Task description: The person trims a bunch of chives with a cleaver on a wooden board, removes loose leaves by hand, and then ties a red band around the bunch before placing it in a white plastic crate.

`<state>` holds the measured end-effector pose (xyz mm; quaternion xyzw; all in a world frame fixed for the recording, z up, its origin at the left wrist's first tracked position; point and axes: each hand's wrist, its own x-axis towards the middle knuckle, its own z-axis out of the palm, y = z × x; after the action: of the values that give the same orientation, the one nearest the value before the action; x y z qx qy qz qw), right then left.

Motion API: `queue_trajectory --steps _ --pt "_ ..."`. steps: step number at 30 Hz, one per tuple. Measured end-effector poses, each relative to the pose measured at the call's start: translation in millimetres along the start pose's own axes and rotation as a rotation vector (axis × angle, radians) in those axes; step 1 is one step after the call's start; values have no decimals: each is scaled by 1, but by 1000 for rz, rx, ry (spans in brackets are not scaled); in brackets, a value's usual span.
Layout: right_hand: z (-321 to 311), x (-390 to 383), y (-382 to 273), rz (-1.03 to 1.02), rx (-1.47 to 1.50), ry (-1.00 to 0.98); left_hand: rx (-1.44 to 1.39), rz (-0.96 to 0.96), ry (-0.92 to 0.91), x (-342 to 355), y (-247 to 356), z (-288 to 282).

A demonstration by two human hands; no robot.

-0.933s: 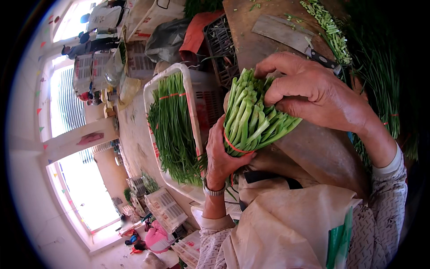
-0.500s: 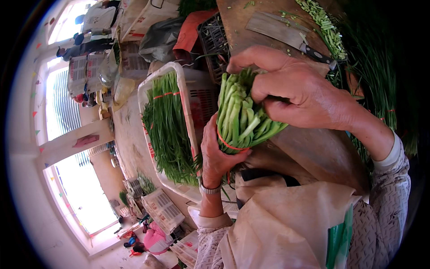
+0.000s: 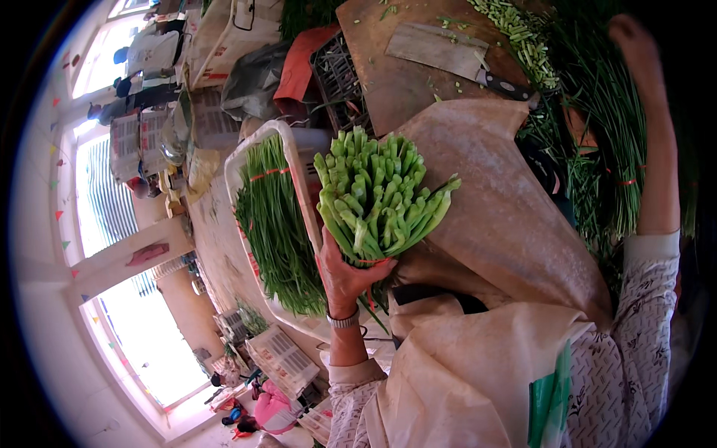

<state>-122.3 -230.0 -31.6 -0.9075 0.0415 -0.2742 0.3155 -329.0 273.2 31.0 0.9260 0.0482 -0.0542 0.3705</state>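
My left hand (image 3: 347, 272) is closed around a bundle of thick green stalks (image 3: 381, 190), low down where an orange-red band circles it. The pale cut ends of the stalks face up toward me and fan out. Off at the far right, my right hand (image 3: 635, 37) is stretched away from the bundle, above long green leaves (image 3: 597, 97). That hand is dark and smeared, so its fingers do not show clearly. Just left of the bundle stands a white plastic crate (image 3: 287, 149) holding long thin greens (image 3: 276, 224) tied with a red band.
A cleaver (image 3: 441, 48) with a black handle lies on a brown board (image 3: 366, 37). Short cut stalk pieces (image 3: 526, 45) are heaped beside it. A black crate (image 3: 340, 82) and a red-orange cloth or bag (image 3: 299, 71) sit behind. Several people are farther off at the left.
My right hand has left the cut ends and swung to the far right. My left hand has shifted slightly left, and the stalk ends now show fully.
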Motion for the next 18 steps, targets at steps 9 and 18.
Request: queue_trajectory --steps 9,18 --pt "21 -108 -184 -154 1147 -798 90 -11 -31 -4 11 -3" --pt "40 -98 -168 485 1229 -801 262 320 167 -13 18 12"
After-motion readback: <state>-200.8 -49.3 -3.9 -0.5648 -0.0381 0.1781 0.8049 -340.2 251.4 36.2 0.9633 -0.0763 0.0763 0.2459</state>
